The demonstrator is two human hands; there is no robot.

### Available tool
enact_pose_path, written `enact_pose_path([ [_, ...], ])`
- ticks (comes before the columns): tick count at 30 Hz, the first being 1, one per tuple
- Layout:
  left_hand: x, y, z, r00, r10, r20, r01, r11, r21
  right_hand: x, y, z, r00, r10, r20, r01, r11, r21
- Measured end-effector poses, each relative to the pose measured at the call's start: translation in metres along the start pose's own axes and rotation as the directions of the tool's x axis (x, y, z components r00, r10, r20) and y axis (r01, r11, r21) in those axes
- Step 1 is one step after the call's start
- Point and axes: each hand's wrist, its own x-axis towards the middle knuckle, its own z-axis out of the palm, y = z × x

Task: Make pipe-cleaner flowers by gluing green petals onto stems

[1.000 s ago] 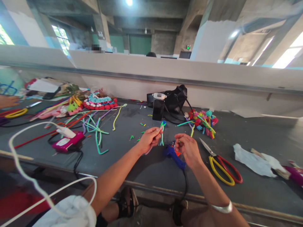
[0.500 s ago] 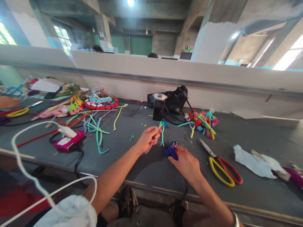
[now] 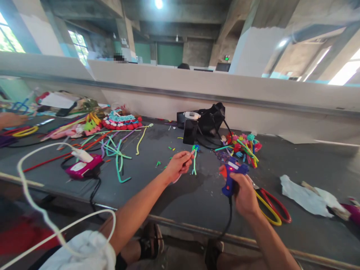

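My left hand (image 3: pixel 179 166) is closed in a pinch on a pale pink pipe cleaner (image 3: pixel 177 179), whose tail hangs below the fingers. A small green tip shows just above the pinch. My right hand (image 3: pixel 245 195) is wrapped round a blue hot glue gun (image 3: pixel 231 175) with an orange trigger and a lit red light, held over the table; some fingers are hidden behind it. The gun's nozzle end is blurred. A light green pipe cleaner (image 3: pixel 195 163) lies just right of my left hand. Scissors (image 3: pixel 274 208) with red and yellow handles lie partly behind my right hand.
A phone (image 3: pixel 190 132) stands before a black bag (image 3: pixel 215 118). Pipe-cleaner flowers (image 3: pixel 247 146) lie at the back right, loose pipe cleaners (image 3: pixel 118 153) and a magenta power strip (image 3: pixel 84 167) at left. White cable crosses the near left. Another person's hand (image 3: pixel 11 120) is far left.
My right hand has lifted the glue gun off the table and turned it, moving it to the right. My left hand has stayed nearly in place, still pinching the pink pipe cleaner.
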Motion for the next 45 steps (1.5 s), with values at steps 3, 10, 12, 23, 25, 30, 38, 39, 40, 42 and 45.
enact_pose_path([
  [3, 0.000, 0.000, 0.002, 1.000, -0.018, -0.006, 0.018, 1.000, 0.022, -0.004, -0.004, 0.004, 0.989, 0.143, 0.040, -0.149, 0.967, 0.208],
  [10, -0.001, -0.001, 0.003, 1.000, -0.026, -0.014, 0.027, 0.998, 0.065, -0.009, 0.001, 0.012, 0.990, 0.141, 0.028, -0.141, 0.990, 0.000],
  [12, -0.001, -0.001, 0.003, 0.999, -0.032, -0.005, 0.033, 0.996, 0.080, -0.010, 0.003, 0.012, 0.994, 0.098, 0.044, -0.096, 0.994, -0.054],
  [23, -0.003, -0.001, 0.005, 0.998, -0.045, 0.041, 0.039, 0.992, 0.118, -0.008, 0.005, 0.015, 0.999, 0.038, 0.022, -0.034, 0.989, -0.143],
  [25, -0.002, -0.002, 0.004, 0.998, -0.046, 0.048, 0.040, 0.992, 0.117, -0.008, 0.005, 0.016, 0.999, 0.039, 0.017, -0.036, 0.989, -0.144],
  [30, -0.003, -0.002, 0.006, 0.998, -0.047, 0.048, 0.041, 0.992, 0.122, -0.007, 0.004, 0.016, 0.999, 0.031, 0.036, -0.025, 0.986, -0.163],
  [38, -0.002, -0.004, 0.003, 0.997, -0.057, 0.056, 0.051, 0.992, 0.116, -0.005, 0.007, 0.015, 0.999, 0.012, 0.031, -0.006, 0.983, -0.181],
  [39, -0.001, -0.005, 0.003, 0.997, -0.057, 0.055, 0.050, 0.992, 0.117, -0.005, 0.007, 0.016, 0.999, 0.011, 0.034, -0.005, 0.984, -0.180],
  [40, -0.001, -0.005, 0.003, 0.997, -0.057, 0.053, 0.050, 0.992, 0.117, -0.004, 0.007, 0.016, 0.999, 0.007, 0.038, 0.000, 0.984, -0.178],
  [42, -0.002, -0.005, 0.003, 0.997, -0.057, 0.049, 0.051, 0.992, 0.115, -0.004, 0.007, 0.016, 0.999, -0.004, 0.045, 0.012, 0.984, -0.178],
  [45, -0.003, -0.004, 0.005, 0.997, -0.059, 0.050, 0.053, 0.992, 0.111, -0.004, 0.007, 0.015, 0.999, -0.016, 0.043, 0.023, 0.983, -0.184],
])
